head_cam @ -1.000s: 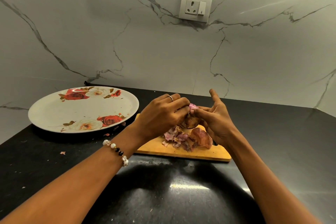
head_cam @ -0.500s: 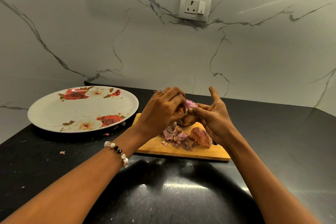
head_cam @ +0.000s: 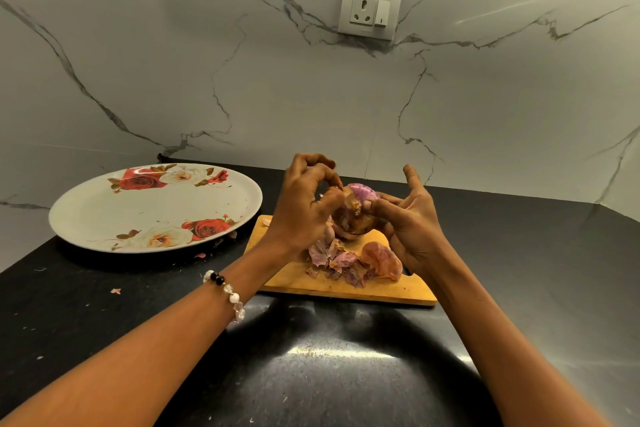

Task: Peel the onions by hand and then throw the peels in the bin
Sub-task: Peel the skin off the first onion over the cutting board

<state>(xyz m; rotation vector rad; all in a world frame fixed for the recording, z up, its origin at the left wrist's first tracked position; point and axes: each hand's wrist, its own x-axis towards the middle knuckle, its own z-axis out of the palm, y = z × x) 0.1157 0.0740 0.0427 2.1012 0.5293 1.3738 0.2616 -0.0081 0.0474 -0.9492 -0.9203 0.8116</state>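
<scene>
Head view: round floral plate, white with red and cream roses along its rim, lying flat on the black tabletop at left; nothing lies in its well apart from a few specks near the rim. Wooden cutting board just right of the plate, carrying a heap of onion peels, pink and brown. Red onion, partly peeled, purple flesh showing at top, held above the board between both hands. Right hand curls round the onion, forefinger raised. Left hand pinches a strip of dry skin at the onion's top; beaded bracelet on that wrist. Loose peel scraps on the tabletop. Wall socket with switch on the marble backsplash; no legible writing anywhere.
</scene>
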